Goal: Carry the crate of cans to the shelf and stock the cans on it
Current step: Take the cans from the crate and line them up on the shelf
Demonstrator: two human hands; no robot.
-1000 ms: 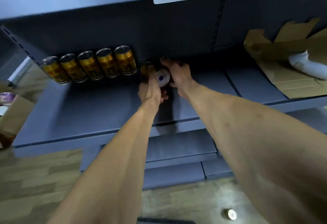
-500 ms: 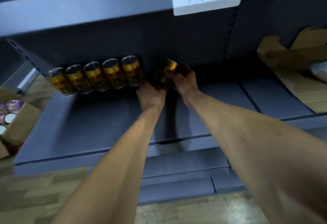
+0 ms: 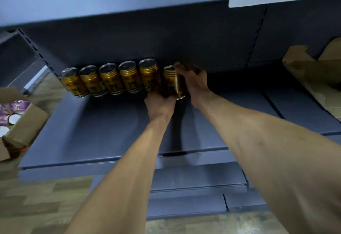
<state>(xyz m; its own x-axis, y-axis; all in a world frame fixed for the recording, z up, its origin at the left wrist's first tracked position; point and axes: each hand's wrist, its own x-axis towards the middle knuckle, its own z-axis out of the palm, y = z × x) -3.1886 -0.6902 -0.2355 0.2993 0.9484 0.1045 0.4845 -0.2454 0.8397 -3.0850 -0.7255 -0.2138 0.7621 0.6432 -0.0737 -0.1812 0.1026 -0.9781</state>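
Five gold cans point(image 3: 110, 79) stand in a row at the back of the grey shelf point(image 3: 103, 134). Just beside them, the left hand point(image 3: 159, 104) and right hand point(image 3: 193, 81) both grip a sixth gold can point(image 3: 172, 81), fingers curled round it.

Both bare forearms are stretched forward and upward, converging toward the back. The left hand point(image 3: 160, 102) is seen from its back, wrist straight, fingers curled forward out of sight round the lower part of a gold can point(image 3: 173, 82). The right hand point(image 3: 196, 83) is set just beside it, wrist bent slightly inward, fingers wrapped over the can's top and right side.
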